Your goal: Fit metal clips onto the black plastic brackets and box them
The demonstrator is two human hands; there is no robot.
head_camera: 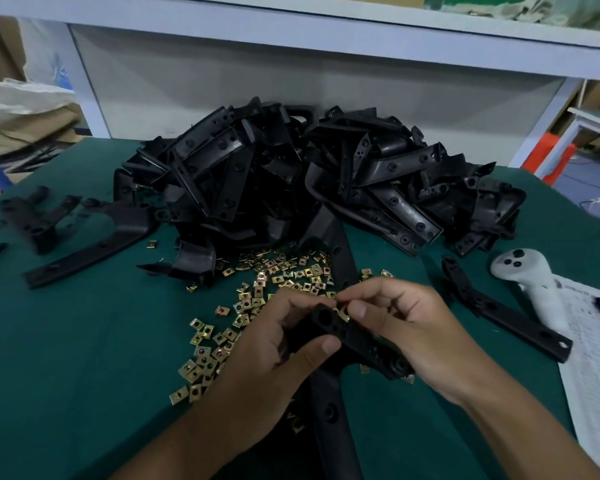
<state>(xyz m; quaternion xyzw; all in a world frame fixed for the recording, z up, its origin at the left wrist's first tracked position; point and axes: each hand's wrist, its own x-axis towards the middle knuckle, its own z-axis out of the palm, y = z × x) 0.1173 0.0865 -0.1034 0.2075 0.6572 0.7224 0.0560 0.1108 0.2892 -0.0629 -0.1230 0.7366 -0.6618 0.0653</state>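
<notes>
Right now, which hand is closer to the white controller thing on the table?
Right. The right hand pinches a clip at the bracket, nearer the white controller. The left hand grips the bracket on the far side from it.

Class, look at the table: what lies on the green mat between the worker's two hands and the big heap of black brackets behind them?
In the head view, loose metal clips lie scattered there, and a long black bracket runs through them toward the heap of black brackets.

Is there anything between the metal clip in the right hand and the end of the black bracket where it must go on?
Nothing visible does. The right hand pinches the metal clip right at the end of the black bracket, which the left hand grips. No loose part lies between clip and bracket.
</notes>
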